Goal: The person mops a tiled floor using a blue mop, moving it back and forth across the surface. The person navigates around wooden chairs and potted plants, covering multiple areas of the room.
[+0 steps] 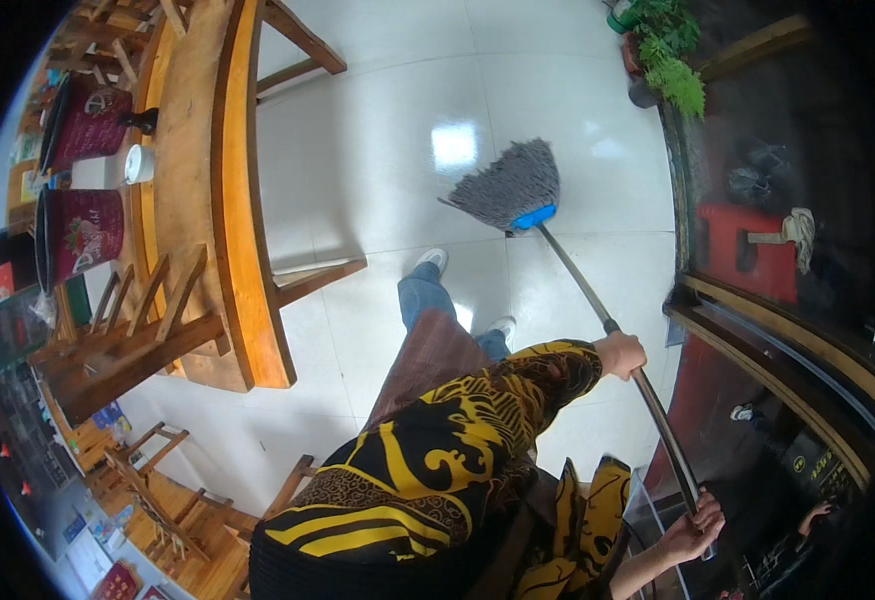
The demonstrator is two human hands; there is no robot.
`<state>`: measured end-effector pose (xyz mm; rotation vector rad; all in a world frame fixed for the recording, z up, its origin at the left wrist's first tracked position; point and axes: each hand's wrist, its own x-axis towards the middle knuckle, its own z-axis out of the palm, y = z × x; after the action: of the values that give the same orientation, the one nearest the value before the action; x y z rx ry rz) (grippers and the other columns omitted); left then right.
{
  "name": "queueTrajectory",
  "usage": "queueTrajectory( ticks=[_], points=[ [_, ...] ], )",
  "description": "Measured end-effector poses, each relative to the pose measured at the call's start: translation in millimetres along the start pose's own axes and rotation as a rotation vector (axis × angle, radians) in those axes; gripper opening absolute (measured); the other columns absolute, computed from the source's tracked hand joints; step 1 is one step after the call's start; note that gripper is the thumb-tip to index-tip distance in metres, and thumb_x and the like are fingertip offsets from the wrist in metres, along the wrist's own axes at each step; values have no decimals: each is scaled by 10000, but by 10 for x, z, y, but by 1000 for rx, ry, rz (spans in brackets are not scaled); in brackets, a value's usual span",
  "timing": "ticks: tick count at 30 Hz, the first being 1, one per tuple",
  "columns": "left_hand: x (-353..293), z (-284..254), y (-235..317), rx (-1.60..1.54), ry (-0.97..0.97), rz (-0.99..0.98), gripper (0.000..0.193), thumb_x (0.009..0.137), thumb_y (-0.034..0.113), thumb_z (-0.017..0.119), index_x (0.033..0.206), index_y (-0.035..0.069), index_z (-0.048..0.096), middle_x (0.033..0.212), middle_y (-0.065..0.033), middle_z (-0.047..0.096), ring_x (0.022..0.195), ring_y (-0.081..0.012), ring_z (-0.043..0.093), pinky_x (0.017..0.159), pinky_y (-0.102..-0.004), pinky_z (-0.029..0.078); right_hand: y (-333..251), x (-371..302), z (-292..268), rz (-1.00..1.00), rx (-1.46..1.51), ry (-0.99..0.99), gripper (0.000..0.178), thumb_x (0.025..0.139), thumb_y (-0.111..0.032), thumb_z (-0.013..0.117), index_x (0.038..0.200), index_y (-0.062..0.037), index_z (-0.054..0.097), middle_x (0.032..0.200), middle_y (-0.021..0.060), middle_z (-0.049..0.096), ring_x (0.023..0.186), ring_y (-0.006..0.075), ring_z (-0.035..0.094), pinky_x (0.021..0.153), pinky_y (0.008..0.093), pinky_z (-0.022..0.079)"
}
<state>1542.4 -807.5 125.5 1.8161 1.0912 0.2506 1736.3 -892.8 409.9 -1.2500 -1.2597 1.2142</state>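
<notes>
A mop with a long metal handle (582,278) slants across the right of the view. Its grey string head (511,187) lies fanned out on the tiled floor ahead of my feet, joined to the handle by a blue clamp (535,217). Partway up the handle, the fingers of my left hand (621,355) are wrapped round it, that arm reaching across in a black and yellow sleeve. Close to the handle's top end, my right hand (693,530) grips it, with the forearm bare.
Along the left runs a wooden table (186,130) with a bench, two dark red buckets (92,238) beyond it. Glass panels in a wooden frame (788,350) line the right side, with a red stool (748,250) behind them. Potted plants (670,60) stand at the far right.
</notes>
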Motion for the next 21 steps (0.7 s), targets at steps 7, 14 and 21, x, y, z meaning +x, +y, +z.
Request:
queueTrajectory(
  ticks=[7,14,21],
  points=[
    [-85,-135,-223,-21,86,-57,212,737,327,652,849,154,702,859,-52,679,865,-262,639,665,-429,505,303,453,-15,-7,397,-2,365,908,-153,444,605,-139,242,615,23,255,670,178,342,918,393,384],
    [-1069,-968,-1731,77,366,-282,153,734,244,589,790,145,691,848,-62,673,864,-264,632,633,-475,472,896,1148,1686,73,574,-137,339,889,-129,444,586,-157,295,588,4,294,618,157,359,804,358,395],
    [-2936,-1665,-3444,132,676,-709,87,734,162,616,807,120,637,897,-82,605,939,-294,564,737,-459,470,1919,994,3982,173,334,-192,213,845,-184,437,745,-21,532,806,164,578,916,309,550,989,486,365]
  ],
)
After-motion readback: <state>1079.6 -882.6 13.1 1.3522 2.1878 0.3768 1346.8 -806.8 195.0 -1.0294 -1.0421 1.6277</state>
